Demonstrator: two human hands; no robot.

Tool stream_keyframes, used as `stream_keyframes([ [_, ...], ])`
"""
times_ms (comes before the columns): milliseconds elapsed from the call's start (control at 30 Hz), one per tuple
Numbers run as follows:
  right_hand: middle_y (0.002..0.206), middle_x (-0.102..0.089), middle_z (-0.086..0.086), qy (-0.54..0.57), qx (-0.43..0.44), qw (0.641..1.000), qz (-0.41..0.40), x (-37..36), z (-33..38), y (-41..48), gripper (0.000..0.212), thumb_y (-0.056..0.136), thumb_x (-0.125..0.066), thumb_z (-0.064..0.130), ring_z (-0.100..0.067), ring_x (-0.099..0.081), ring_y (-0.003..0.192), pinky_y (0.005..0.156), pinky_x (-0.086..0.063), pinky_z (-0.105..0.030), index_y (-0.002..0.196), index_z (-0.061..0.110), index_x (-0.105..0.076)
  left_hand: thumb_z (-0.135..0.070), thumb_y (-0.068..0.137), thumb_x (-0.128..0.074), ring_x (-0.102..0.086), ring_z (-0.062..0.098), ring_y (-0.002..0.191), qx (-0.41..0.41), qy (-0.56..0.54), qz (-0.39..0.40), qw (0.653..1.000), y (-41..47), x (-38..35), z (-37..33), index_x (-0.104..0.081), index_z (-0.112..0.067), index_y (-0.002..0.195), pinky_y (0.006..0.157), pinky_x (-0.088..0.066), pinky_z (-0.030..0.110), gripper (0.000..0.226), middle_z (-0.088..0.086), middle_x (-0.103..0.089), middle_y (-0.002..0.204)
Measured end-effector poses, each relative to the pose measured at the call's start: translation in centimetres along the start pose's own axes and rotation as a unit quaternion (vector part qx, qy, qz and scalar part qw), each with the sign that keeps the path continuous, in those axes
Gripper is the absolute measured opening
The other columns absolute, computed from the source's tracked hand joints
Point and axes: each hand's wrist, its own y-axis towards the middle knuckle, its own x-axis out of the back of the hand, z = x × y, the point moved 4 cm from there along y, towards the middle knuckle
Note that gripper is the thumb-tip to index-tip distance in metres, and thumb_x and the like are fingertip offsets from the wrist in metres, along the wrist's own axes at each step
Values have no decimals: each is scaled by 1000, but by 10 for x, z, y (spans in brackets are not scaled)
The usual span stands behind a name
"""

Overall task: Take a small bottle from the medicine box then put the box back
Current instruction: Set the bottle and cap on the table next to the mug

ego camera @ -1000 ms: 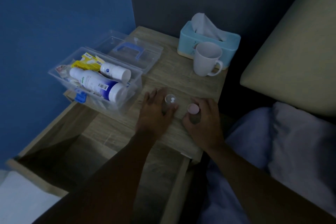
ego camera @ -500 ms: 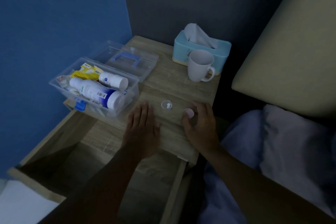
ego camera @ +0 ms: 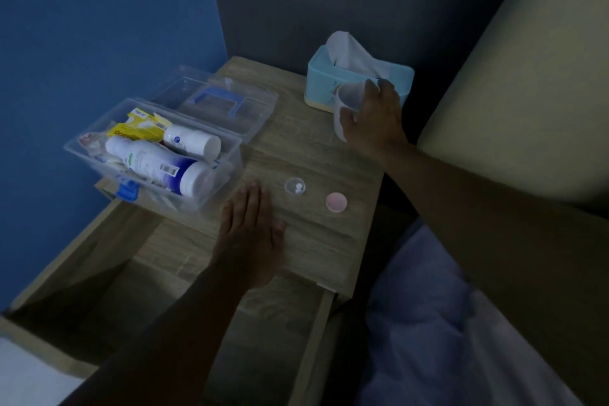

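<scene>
The clear medicine box (ego camera: 230,168) stands open on the left of the wooden nightstand (ego camera: 296,148), with two white bottles (ego camera: 155,161) and yellow packets lying inside; its lid with a blue handle (ego camera: 217,102) lies folded back behind it. A small round pink-topped bottle (ego camera: 336,203) stands alone near the front edge. Left of it sits a tiny clear cup (ego camera: 295,187) holding two white pills. My left hand (ego camera: 250,234) rests flat beside the box, holding nothing. My right hand (ego camera: 372,122) is wrapped around a white mug (ego camera: 349,99) at the back.
A light blue tissue box (ego camera: 329,76) stands right behind the mug. Below the nightstand top a wooden drawer (ego camera: 99,273) is pulled out toward me. A bed with pale bedding (ego camera: 445,323) and a beige headboard (ego camera: 527,76) fill the right side.
My right hand let go of the pink-topped bottle and moved back to the mug. My left hand released the clear cup and slid toward me, flat on the wood.
</scene>
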Motion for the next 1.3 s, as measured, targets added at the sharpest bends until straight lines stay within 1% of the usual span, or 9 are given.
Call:
stream_keyframes([
  [133, 137, -48, -14, -18, -39, 999, 16, -1, -1, 20, 70, 86, -62, 49, -28, -50, 123, 89, -46, -34, 138, 6, -43, -45, 101, -19, -1, 27, 152, 0, -13, -4, 1000, 0, 0, -1, -4, -7, 156, 123, -4, 45, 68, 15, -1, 164],
  [267, 137, -48, -13, -9, -55, 998, 30, -2, -1, 25, 75, 82, -68, 50, -28, -51, 123, 96, -49, -40, 138, 6, -44, -46, 100, -18, 2, 26, 152, 6, -24, 0, 1000, 1, 0, 0, -2, -9, 156, 123, -3, 45, 68, 13, 2, 165],
  [400, 122, -61, -8, 37, -58, 997, 20, 6, -2, 22, 68, 76, -77, 48, -21, -61, 108, 77, -49, -29, 126, 6, -56, -47, 100, -18, 3, 26, 152, 2, -25, 4, 1000, 1, 1, 1, -2, -10, 156, 123, -1, 44, 68, 13, 2, 165],
  [500, 118, -65, -6, 61, -35, 997, 21, 14, 3, 15, 68, 74, -79, 50, -8, -54, 96, 70, -42, -21, 122, 6, -60, -47, 100, -17, 2, 25, 152, 6, -23, 4, 1000, 1, 0, 1, -2, -11, 156, 121, 2, 42, 68, 12, 3, 165],
  [633, 116, -63, 0, 93, 7, 996, 4, 25, 19, -1, 76, 71, -81, 53, -2, -42, 94, 74, -36, -19, 126, 6, -60, -47, 100, -19, -1, 27, 152, 4, -22, 0, 1000, 1, 0, 1, -3, -10, 156, 121, 0, 43, 69, 13, 0, 165],
  [800, 119, -66, -3, 85, 45, 993, 66, 27, 40, -16, 67, 68, -85, 48, -13, -60, 108, 82, -44, -23, 118, 10, -62, -48, 100, -17, 5, 25, 152, 9, -31, 16, 999, 2, 1, 1, 2, -12, 156, 122, 2, 43, 69, 12, 6, 165],
  [1000, 112, -65, -4, 63, 40, 993, 91, 27, 46, -37, 68, 64, -85, 49, -14, -54, 101, 84, -49, -28, 115, 10, -64, -48, 100, -18, 5, 25, 152, 9, -43, 14, 999, 2, 1, 1, 1, -12, 156, 123, 1, 44, 69, 11, 6, 165],
  [1100, 116, -62, -5, 54, 29, 993, 97, 26, 47, -43, 73, 64, -85, 49, -14, -50, 102, 87, -48, -30, 120, 8, -61, -49, 100, -18, 5, 25, 152, 9, -46, 16, 999, 3, -3, 3, 1, -12, 156, 121, 2, 43, 70, 11, 5, 165],
  [1300, 139, -51, -10, 50, -3, 990, 131, 22, 41, -46, 95, 66, -84, 48, -23, -41, 130, 91, -35, -25, 143, 9, -45, -52, 98, -17, 1, 27, 152, -6, -41, 3, 999, 6, -9, 8, -3, -11, 156, 119, 2, 43, 72, 13, 1, 164],
])
